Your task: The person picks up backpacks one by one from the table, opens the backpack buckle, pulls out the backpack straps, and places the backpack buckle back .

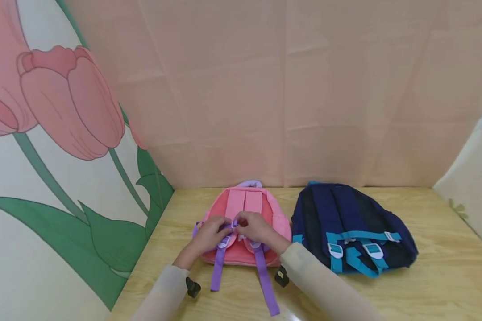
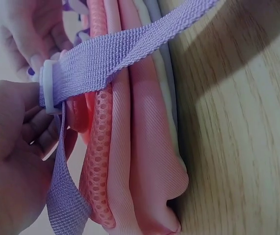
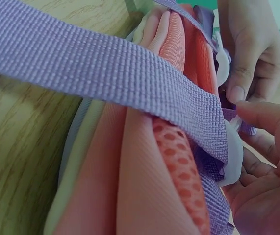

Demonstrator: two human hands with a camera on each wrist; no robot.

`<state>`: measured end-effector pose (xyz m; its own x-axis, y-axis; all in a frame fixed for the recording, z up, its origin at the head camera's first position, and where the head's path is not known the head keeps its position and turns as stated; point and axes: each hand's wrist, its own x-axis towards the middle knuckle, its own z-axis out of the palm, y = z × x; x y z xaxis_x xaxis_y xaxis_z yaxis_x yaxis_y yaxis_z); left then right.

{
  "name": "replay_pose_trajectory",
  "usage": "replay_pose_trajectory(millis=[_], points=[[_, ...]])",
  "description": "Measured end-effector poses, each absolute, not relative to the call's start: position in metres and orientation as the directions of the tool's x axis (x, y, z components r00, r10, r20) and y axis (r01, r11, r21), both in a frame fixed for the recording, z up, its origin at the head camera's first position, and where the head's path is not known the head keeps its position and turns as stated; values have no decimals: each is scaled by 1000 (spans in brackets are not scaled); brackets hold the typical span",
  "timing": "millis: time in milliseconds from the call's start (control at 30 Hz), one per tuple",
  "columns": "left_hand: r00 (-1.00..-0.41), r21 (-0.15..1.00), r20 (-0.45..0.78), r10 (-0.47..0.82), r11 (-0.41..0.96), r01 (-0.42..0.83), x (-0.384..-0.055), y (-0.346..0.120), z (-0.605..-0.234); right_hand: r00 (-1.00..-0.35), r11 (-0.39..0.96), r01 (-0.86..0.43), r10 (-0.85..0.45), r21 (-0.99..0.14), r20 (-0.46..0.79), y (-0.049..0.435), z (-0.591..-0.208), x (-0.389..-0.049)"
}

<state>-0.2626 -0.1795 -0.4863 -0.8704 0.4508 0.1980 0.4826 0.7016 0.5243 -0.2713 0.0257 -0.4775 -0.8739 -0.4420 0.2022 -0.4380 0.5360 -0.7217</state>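
Observation:
A pink backpack (image 1: 279, 218) lies on the table, its shoulder straps facing up. Over its middle, my left hand (image 1: 210, 232) and right hand (image 1: 255, 227) meet, fingertips close together. Both pinch a thin purple strap with a small pale buckle (image 1: 234, 224) between them; the fingers partly hide it. Purple webbing (image 2: 95, 63) runs through a white slider buckle (image 2: 48, 85) beside my left hand in the left wrist view. Another white slider (image 3: 234, 154) lies against my right hand's fingers in the right wrist view. Two loose purple strap ends (image 1: 265, 281) trail toward the front edge.
A navy backpack (image 1: 325, 209) with turquoise straps and white buckles lies to the right on the wood-grain table (image 1: 446, 240). A peach cloth (image 1: 265, 98) hangs behind, and a tulip-patterned panel (image 1: 72, 102) stands at left.

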Motion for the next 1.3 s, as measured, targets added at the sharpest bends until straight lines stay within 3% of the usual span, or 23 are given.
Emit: replay_pose_trajectory(millis=[333, 700, 1300], points=[[-883, 527, 189, 429, 714, 460, -263, -180, -489, -886, 544, -420, -417, -726, 201, 24, -477, -271], [-928, 638, 113, 356, 690, 343, -260, -178, -484, -890, 523, -406, -413, -749, 195, 28, -476, -271], [-895, 558, 164, 415, 709, 431, -264, -180, -485, -885, 496, -405, -423, -768, 194, 31, -477, -272]])
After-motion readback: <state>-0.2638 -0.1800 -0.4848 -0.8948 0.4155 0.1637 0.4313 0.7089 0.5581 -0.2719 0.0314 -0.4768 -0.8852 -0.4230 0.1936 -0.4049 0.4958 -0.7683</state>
